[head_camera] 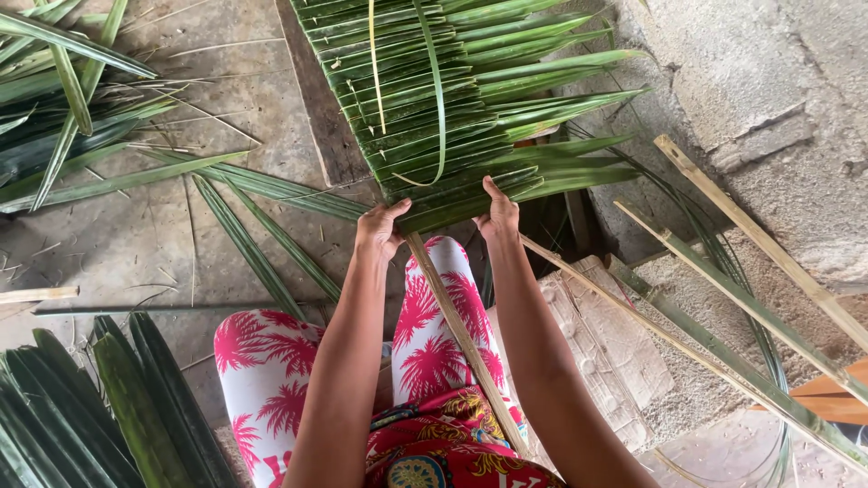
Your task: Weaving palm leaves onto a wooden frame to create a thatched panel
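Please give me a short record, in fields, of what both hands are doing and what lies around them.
Left hand: grips the near edge of the woven leaf panel
Right hand: grips the same edge, apart from the left
Stick: runs from the panel's edge down between the arms
Loose leaves: piled at far left on the concrete floor
Leaf bundle: near left
Poles: lean at right

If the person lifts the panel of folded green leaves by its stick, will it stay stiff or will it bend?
The leaf panel would probably stay fairly straight along the stick, which looks rigid. The free leaf tips at its right side would likely droop, being thin and unsupported. It seems light, since both the left hand and right hand hold it only by its edge.
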